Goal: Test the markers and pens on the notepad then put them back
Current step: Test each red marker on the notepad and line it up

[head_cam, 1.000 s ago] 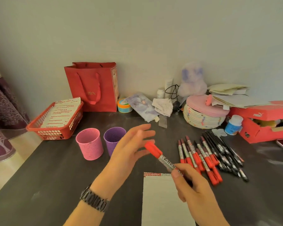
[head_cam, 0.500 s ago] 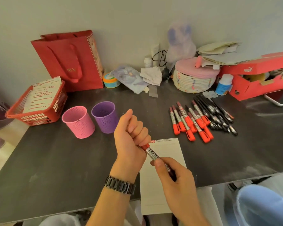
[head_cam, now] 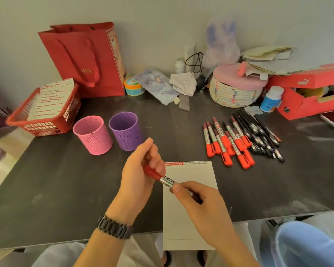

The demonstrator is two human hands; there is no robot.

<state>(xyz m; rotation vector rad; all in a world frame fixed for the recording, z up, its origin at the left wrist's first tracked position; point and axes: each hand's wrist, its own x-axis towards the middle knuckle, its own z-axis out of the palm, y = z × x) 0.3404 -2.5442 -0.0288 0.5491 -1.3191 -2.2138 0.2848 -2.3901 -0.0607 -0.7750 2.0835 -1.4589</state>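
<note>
Two hands meet over the near edge of the table [head_cam: 46, 189], and we have one red marker [head_cam: 167, 181] between them. Our left hand [head_cam: 141, 174] is curled tight around its red cap, fingers pressed closed on it; our right hand [head_cam: 199, 201] pinches the printed barrel, thumb on top. The marker hangs just above the top of the notepad [head_cam: 191, 212], which lies flat with its lower part overhanging the table edge.

We judge the marker light and rigid, its plastic barrel smooth enough to slip — so the grip wants to sit close to the cap seam, one hand on each side, for a straight pull. The cap probably comes free with a snap, and the pad may slide if the tip presses hard.

Farther out, to the left, stand a pink cup [head_cam: 93, 134] and a purple cup [head_cam: 124, 130], side by side and apparently empty. To the right lie more red markers [head_cam: 228, 143] touching a heap of black pens [head_cam: 258, 135] — all still to be tested.
</note>
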